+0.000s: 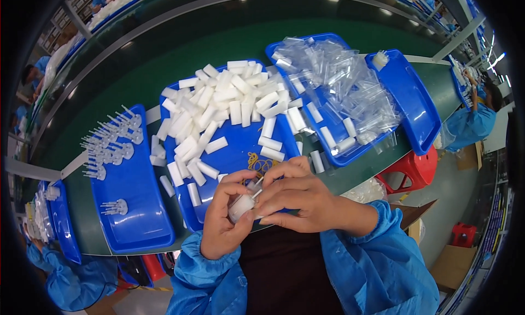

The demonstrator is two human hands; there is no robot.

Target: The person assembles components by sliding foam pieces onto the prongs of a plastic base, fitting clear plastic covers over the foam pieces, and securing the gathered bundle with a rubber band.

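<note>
Close to my body, over the front edge of the middle blue tray (194,219), both hands are closed around one small white piece (241,207). My left hand (225,219) grips it from the left, thumb below and fingers bent above. From the right, the fingers of my right hand (295,197) pinch at it, beside a thin pale rod (257,193) that sticks out. My fingers cover much of the piece, so its exact kind is unclear. Yellow rubber bands (262,163) lie in the tray just beyond my hands, and a heap of white cylinders (213,99) fills its far part.
A blue tray (139,227) at left holds clusters of thin white rods (112,137) on round bases. Clear plastic sleeves (350,74) heap in a tray at right, beside another blue tray (418,110). A red stool (413,170) stands right; a co-worker (473,121) sits beyond.
</note>
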